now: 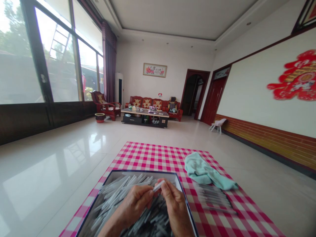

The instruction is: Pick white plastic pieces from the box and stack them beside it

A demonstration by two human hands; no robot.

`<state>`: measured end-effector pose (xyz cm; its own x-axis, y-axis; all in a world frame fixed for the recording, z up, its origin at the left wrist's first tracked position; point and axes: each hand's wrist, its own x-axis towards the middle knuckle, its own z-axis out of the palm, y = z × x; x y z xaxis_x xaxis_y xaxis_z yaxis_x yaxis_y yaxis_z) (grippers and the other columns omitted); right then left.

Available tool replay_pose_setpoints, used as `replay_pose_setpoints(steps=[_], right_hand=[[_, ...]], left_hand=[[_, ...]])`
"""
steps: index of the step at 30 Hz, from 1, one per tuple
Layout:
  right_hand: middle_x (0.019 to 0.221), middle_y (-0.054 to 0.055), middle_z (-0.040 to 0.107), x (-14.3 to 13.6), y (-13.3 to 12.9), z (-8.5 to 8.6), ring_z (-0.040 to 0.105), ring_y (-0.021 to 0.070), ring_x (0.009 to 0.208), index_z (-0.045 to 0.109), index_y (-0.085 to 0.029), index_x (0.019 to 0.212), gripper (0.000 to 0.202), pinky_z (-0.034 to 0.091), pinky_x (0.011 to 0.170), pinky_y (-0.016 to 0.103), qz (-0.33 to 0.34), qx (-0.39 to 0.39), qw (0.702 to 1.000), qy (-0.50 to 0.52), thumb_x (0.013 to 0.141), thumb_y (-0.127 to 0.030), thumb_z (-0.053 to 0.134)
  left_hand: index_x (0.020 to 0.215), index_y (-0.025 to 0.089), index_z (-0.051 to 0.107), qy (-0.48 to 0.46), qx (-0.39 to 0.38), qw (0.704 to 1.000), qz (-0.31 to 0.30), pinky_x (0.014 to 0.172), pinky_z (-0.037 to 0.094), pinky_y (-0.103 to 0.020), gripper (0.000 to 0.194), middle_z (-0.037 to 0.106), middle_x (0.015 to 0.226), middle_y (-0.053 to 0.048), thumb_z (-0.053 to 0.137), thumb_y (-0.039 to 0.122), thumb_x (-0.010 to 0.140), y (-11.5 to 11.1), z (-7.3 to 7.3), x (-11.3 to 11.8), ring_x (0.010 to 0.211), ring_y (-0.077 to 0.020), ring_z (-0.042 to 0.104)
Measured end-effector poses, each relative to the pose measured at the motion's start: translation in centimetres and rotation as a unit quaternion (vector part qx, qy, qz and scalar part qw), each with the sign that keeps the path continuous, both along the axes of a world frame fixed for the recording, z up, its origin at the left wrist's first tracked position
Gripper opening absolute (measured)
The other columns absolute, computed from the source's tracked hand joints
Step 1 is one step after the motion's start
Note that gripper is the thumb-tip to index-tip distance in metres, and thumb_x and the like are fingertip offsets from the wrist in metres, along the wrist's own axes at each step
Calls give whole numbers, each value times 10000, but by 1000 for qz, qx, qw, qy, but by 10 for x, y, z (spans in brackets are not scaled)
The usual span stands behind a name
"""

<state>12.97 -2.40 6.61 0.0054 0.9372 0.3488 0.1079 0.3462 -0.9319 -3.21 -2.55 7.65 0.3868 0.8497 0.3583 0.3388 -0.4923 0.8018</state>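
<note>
Both hands meet over a shallow box with a dark blue rim, pinching a short whitish tube between them. My left hand grips its lower end with thumb and fingers. My right hand holds the upper end between thumb and forefinger. Long translucent white tubes lie jumbled in the left part of the box. Smaller dark and grey pieces are heaped below my hands, too blurred to name, and partly hidden by my forearms.
A pink-and-white checked tablecloth lies under the box. On the right is a crumpled mint-green cloth, beside a row of slim clear tubes, blurred. Farther off stand a low table, a red wooden sofa and a small stool.
</note>
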Motion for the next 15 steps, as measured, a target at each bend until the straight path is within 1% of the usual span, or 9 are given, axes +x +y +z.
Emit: replay_pose_setpoints(steps=[2,5,8,12,15], right_hand=[[934,43,733,-1,0,1,666,212,868,726,-226,988,345,521,811,265,-2,2,1000,-1,913,-493,520],[915,48,733,-7,-2,1,664,211,858,722,-218,976,375,523,778,257,-6,4,1000,21,922,-510,493],[930,63,730,-13,-4,1,663,218,868,719,-208,979,400,523,802,274,-14,-5,999,44,920,-526,484],[971,73,726,-17,-4,-1,660,228,910,710,-207,1015,404,519,844,298,-16,-25,998,51,922,-524,479],[1005,77,723,-18,-2,-5,656,235,952,704,-208,1042,405,520,862,311,-13,-30,998,62,923,-524,479]], left_hand=[[626,191,480,18,30,999,15,553,322,-223,442,436,565,43,342,419,979,0,-1,1,539,-98,408],[641,192,466,29,59,997,47,554,317,-225,412,446,568,40,347,388,983,1,-4,4,541,-101,427],[677,194,483,40,97,992,73,549,314,-227,376,469,584,33,350,355,989,1,-8,6,538,-102,439],[718,198,493,64,162,980,98,564,330,-226,319,505,638,15,344,273,991,2,-11,8,562,-109,476],[734,200,491,85,187,973,109,565,336,-227,304,517,667,3,334,237,992,3,-13,8,574,-115,493]])
